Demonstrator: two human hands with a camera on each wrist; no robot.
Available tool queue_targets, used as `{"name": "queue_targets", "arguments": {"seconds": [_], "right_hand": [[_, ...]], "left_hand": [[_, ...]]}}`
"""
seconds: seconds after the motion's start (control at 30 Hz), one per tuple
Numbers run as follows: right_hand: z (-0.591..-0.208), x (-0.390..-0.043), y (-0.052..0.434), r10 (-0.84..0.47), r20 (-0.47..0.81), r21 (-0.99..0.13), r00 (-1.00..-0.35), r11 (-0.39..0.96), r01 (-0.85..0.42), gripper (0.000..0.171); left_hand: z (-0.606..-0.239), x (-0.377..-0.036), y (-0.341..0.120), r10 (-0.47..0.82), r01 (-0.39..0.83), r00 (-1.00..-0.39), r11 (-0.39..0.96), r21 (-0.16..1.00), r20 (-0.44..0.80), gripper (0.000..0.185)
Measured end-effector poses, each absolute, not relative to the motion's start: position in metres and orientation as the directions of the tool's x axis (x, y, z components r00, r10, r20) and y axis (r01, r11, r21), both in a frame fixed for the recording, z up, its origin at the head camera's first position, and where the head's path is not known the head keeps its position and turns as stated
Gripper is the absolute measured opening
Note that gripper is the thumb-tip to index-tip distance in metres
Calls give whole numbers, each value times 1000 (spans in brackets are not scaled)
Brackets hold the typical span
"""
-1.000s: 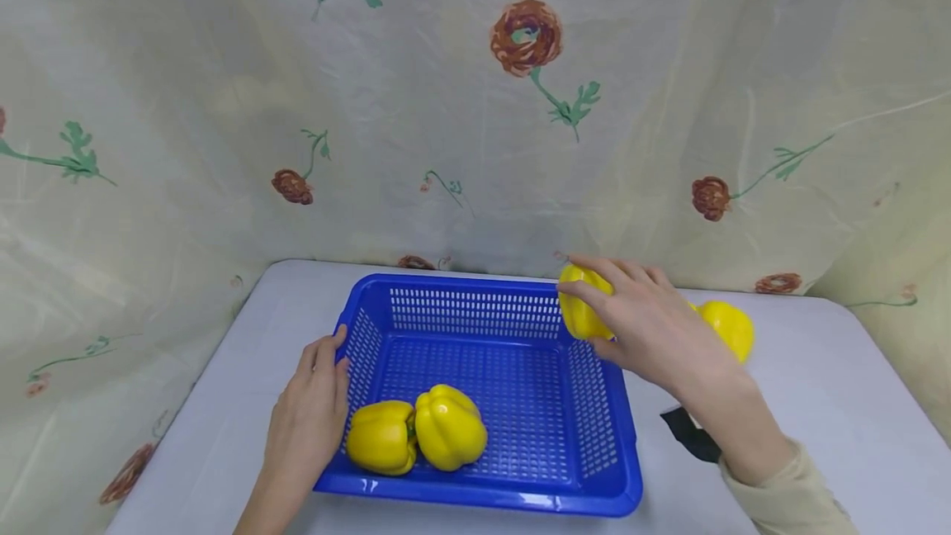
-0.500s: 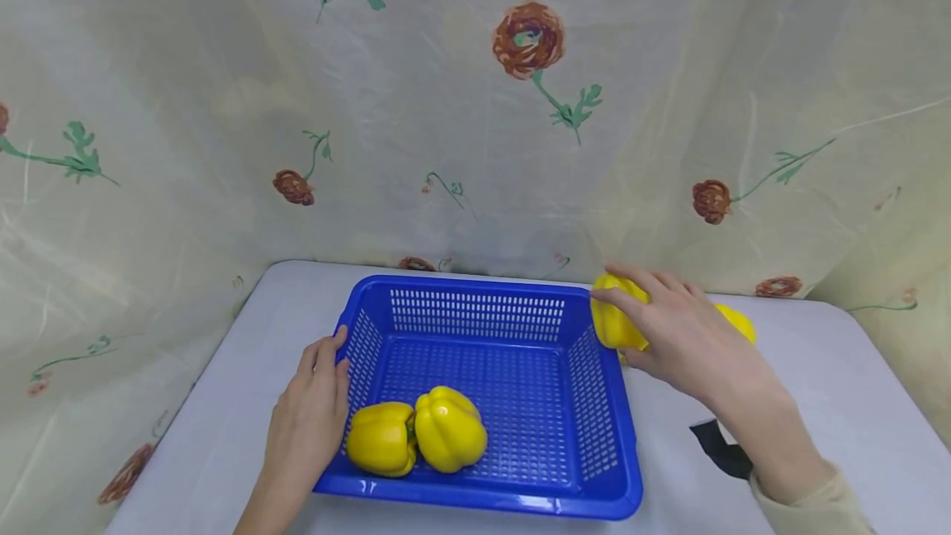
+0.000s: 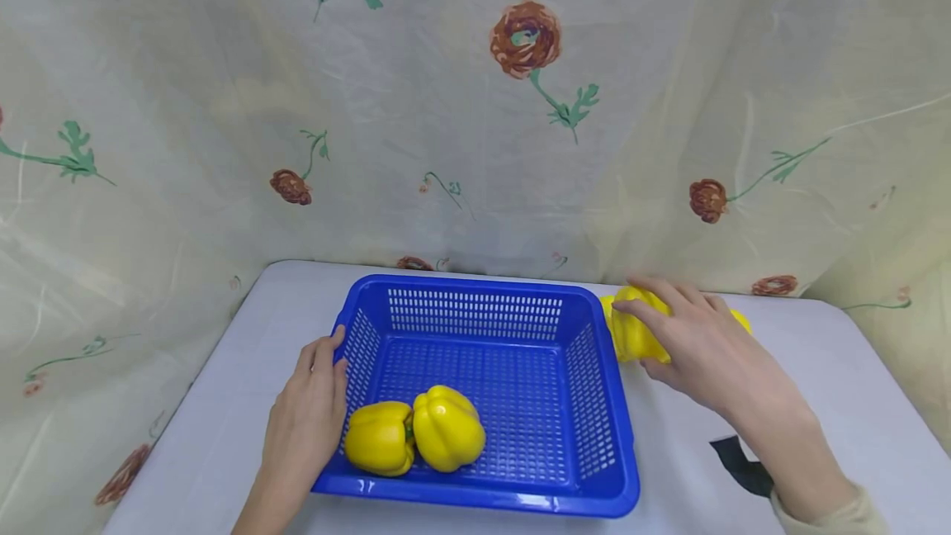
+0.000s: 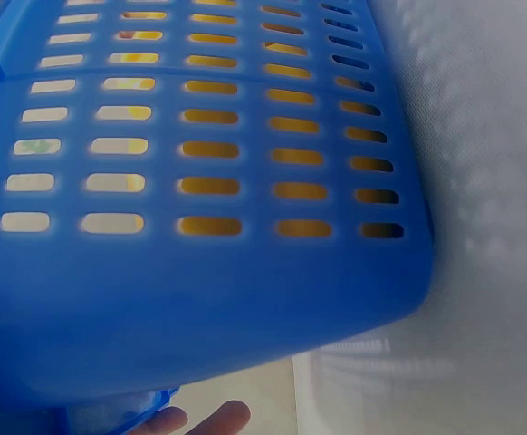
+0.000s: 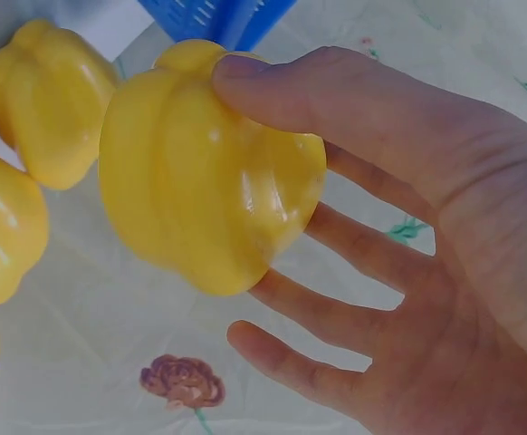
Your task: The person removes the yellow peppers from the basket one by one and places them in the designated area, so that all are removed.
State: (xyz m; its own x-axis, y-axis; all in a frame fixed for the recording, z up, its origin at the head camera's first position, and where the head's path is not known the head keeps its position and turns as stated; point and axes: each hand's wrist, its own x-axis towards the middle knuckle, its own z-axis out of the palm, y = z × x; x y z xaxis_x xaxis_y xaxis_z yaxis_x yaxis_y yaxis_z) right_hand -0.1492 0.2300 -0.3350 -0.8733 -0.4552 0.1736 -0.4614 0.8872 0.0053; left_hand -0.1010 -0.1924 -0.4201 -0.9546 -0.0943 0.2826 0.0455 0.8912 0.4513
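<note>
In the head view, my right hand (image 3: 716, 353) holds a glossy yellow bell pepper (image 3: 641, 329) just beyond the right rim of a blue perforated plastic basket (image 3: 475, 500). The right wrist view has the thumb across the near side of this pepper (image 5: 191, 172) and the fingers behind it. My left hand (image 3: 306, 407) grips the basket's left rim; its fingertips show under the basket wall (image 4: 191, 308) in the left wrist view. Two yellow peppers lie inside at the front left: one on its side (image 3: 377, 438), the other (image 3: 448, 429) leaning against it.
More yellow peppers (image 5: 51, 104) rest on the white table (image 3: 683, 485) right of the basket, partly hidden by the right hand in the head view. A black strip (image 3: 741, 467) lies near the right forearm. A flowered curtain (image 3: 416, 106) hangs behind the table.
My right hand has carried the pepper rightward and down, from over the basket's back right corner to outside its right rim. The left hand and basket stay in place.
</note>
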Motion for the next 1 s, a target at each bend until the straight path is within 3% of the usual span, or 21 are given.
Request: {"name": "queue_targets", "arguments": {"seconds": [1.0], "right_hand": [[-373,-137,236,-432,41,-18,-901,901,-433,78]], "left_hand": [[-419,-102,-192,-103,26,-963,886,463,251,43]]}}
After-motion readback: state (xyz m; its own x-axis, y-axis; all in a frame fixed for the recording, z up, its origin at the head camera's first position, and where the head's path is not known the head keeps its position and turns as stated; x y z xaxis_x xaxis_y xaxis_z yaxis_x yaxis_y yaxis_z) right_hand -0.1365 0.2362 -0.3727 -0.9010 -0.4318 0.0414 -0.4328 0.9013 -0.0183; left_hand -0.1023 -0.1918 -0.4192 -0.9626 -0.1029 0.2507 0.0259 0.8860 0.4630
